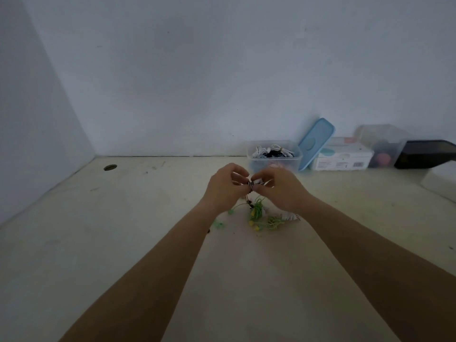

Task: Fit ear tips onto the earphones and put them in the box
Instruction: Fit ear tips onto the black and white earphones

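My left hand [225,187] and my right hand [277,187] meet above the table, fingertips together. Between them they pinch a small black-and-white striped earphone [252,184] with a white tip; its thin cable hangs down. Under the hands lies a tangle of green-cabled earphones [259,214] with yellow buds, and loose green ear tips [218,224] lie to its left. Behind, a clear plastic box [274,156] holds several white and black earphones.
A blue lid [315,143] leans against the clear box. Right of it stand a white carton [343,156], another clear container [382,146] and a black tray [424,154]. A white object [441,183] sits at the right edge. A round hole [110,167] marks the table's back left.
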The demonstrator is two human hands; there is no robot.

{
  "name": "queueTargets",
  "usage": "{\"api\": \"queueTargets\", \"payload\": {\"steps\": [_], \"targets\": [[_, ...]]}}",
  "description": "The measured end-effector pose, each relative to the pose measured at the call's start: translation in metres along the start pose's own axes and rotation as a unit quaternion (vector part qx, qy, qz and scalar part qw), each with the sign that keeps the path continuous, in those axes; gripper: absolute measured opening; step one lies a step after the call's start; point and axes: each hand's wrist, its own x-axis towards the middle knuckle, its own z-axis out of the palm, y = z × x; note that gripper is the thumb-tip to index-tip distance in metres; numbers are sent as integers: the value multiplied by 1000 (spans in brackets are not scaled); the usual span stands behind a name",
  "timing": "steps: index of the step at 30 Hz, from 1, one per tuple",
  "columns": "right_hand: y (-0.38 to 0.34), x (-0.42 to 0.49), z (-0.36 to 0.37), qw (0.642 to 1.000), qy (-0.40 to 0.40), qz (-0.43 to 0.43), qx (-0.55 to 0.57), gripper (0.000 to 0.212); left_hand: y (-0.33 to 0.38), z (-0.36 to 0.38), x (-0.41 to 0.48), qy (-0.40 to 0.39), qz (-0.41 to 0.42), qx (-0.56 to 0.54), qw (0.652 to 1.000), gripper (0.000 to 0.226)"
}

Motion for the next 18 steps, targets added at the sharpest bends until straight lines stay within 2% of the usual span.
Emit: {"api": "queueTargets", "payload": {"steps": [5, 8, 11, 15, 18], "targets": [[-8, 3, -13, 983, 7, 54, 174, 15, 2, -14, -7, -6, -106, -179, 978, 22], [-14, 1, -18, 956, 2, 93, 278, 9, 6, -15, -17, -49, -162, -286, 943, 29], [-20, -2, -20, 944, 10, 106, 311, 8, 9, -17, -27, -97, -194, -373, 902, 34], [-24, -9, -22, 933, 21, 129, 336, 11, 13, -22, -39, -109, -206, -502, 833, 27], [-26, -20, -22, 908, 12, 151, 390, 8, 14, -27, -52, -129, -196, -548, 803, 22]]}}
